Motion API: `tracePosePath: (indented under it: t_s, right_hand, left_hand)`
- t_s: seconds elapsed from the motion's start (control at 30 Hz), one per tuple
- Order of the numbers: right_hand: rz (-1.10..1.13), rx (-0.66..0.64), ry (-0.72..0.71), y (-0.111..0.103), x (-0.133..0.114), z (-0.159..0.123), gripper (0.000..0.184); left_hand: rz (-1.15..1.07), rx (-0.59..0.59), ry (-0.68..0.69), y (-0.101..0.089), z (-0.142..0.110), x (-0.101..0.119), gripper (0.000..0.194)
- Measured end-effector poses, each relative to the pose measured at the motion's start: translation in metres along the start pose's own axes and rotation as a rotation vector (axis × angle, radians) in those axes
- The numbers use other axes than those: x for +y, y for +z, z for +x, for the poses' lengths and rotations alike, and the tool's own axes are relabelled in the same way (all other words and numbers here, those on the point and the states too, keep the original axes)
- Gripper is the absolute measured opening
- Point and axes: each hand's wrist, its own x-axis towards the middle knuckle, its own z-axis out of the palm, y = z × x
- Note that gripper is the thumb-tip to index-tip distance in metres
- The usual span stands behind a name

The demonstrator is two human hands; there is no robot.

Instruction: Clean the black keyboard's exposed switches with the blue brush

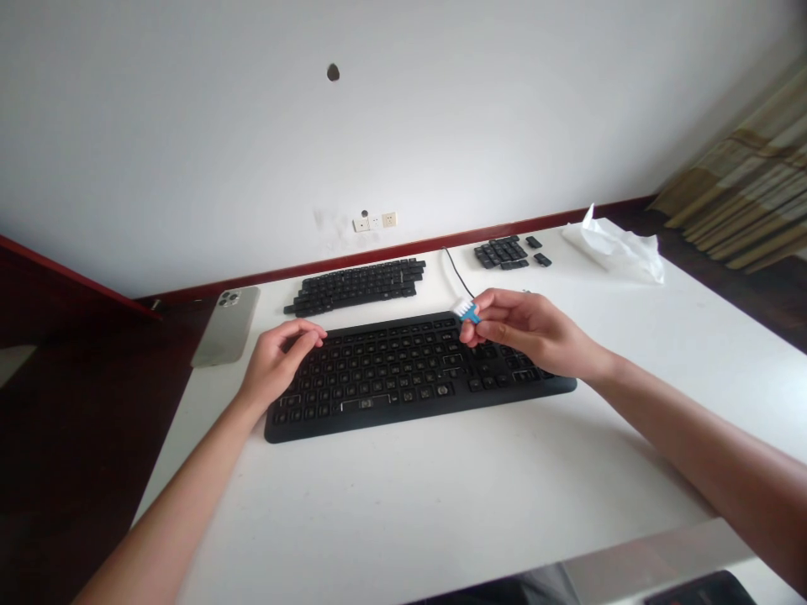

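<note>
1. The white table [378, 504] fills the middle and lower frame, with bare top below the keyboard and at right.
2. The black keyboard [378, 370] lies across the centre, its long axis running left to right, the right end slightly higher in the frame. Its left end is near the table's left edge; the right end has open table beside it.
3. The right hand [535, 332], right of centre, is above the keyboard's right part, fingers curled and nearly closed, pinching a small brush.
4. The left hand [277, 361] is at the keyboard's upper-left corner, loosely curled, thumb and forefinger tips together, nothing seen in it; contact with the keyboard is unclear.
5. A block of loose keys [359, 286] lies just beyond the keyboard, long axis left to right.
6. A white plastic bag [621, 252] sits at upper right, near the table's far edge.
7. A phone [227, 328] lies at the left edge.
8. A smaller key group [501, 252] lies left of the bag.
9. The blue brush [466, 311] points its white bristles up-left; its lower end is hidden by fingers.
</note>
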Motion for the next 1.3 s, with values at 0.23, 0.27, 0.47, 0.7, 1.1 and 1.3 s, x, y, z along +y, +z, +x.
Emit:
tracePosePath:
  t_s: [0.23, 0.27, 0.47, 0.7, 1.1, 1.3]
  right_hand:
    - [0.099, -0.068, -0.046, 0.009, 0.009, -0.002, 0.021]
    - [0.094, -0.085, -0.051, 0.009, 0.011, -0.002, 0.02]
    - [-0.041, -0.175, -0.008, 0.008, 0.013, 0.0, 0.018]
    - [-0.063, -0.16, -0.017, 0.007, 0.012, -0.001, 0.018]
    - [-0.215, 0.145, -0.093, -0.004, 0.002, 0.001, 0.025]
    - [-0.172, 0.178, -0.045, -0.001, 0.004, 0.004, 0.03]
  left_hand:
    - [0.005, -0.001, -0.017, 0.001, -0.001, 0.001, 0.027]
    - [0.006, -0.001, -0.017, 0.001, -0.001, 0.001, 0.027]
    - [0.001, -0.006, 0.0, 0.001, 0.0, -0.002, 0.024]
    - [0.012, -0.008, 0.003, -0.001, -0.001, -0.004, 0.024]
    - [0.037, -0.012, 0.0, -0.002, -0.001, -0.002, 0.026]
    - [0.031, -0.003, 0.005, -0.001, -0.001, -0.003, 0.025]
